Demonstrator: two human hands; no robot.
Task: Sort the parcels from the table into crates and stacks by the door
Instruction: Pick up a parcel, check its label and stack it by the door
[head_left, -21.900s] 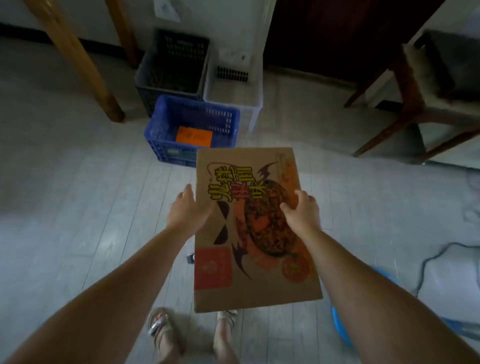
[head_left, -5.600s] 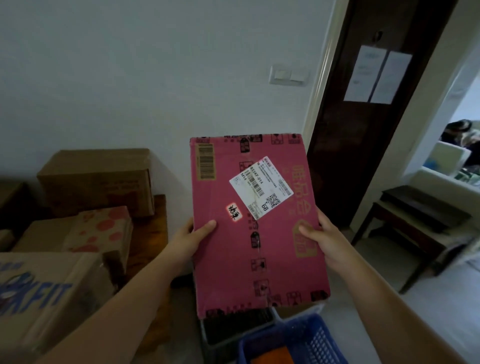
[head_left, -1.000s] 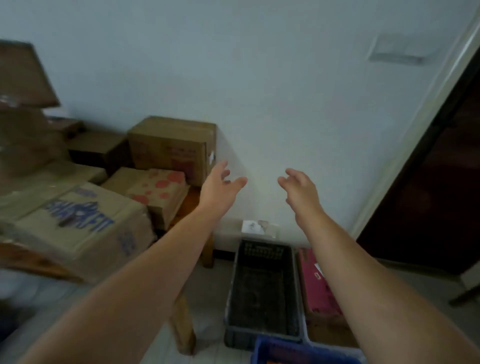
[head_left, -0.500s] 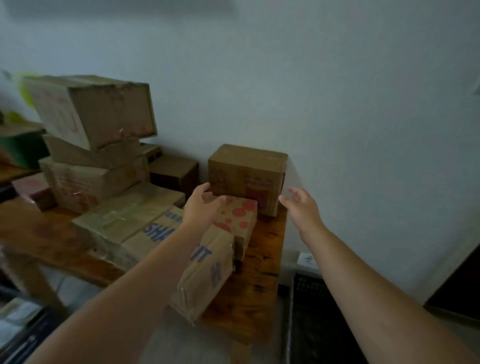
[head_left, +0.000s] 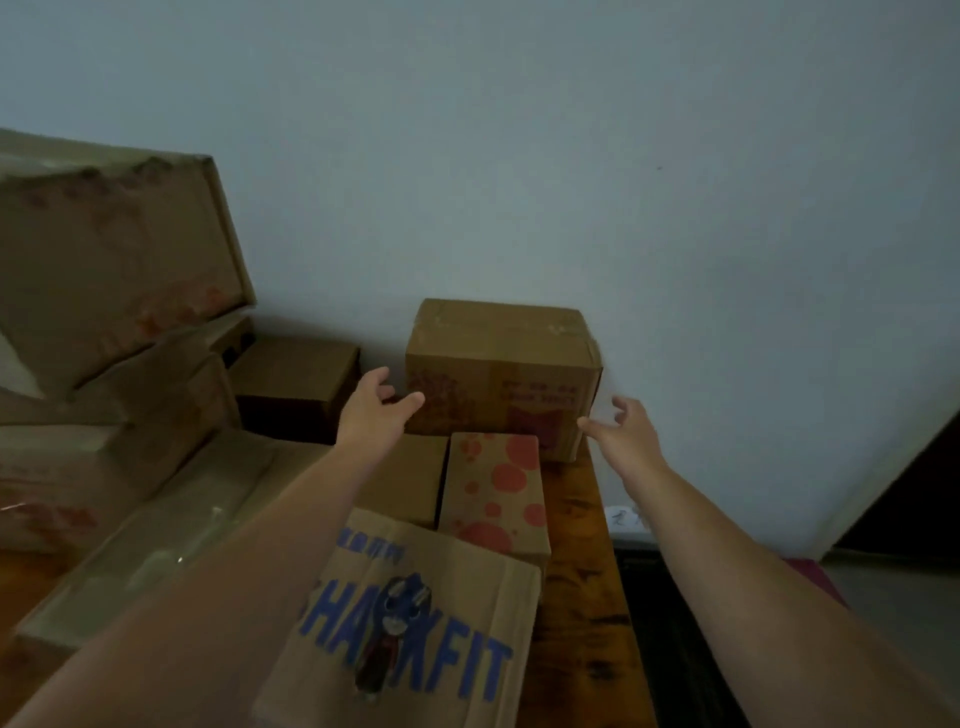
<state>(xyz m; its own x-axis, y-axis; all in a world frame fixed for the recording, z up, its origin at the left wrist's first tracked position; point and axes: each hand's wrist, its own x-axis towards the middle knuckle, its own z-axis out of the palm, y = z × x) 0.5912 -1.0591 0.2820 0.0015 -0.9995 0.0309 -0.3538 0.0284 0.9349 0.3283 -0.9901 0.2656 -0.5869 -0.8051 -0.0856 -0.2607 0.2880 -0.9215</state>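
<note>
The brown wooden table (head_left: 574, 525) bears a plain brown cardboard carton (head_left: 498, 364) at its far right corner. A red-spotted cardboard box (head_left: 493, 486) lies just before it, apparently touching.

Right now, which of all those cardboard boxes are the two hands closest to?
The tall brown box standing against the wall: the left hand and right hand flank it, open. The red-dotted box lies in front of it.

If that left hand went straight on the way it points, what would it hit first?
Probably the tall brown box; the left hand, open, points at its left front edge, though depth is unclear.
</note>
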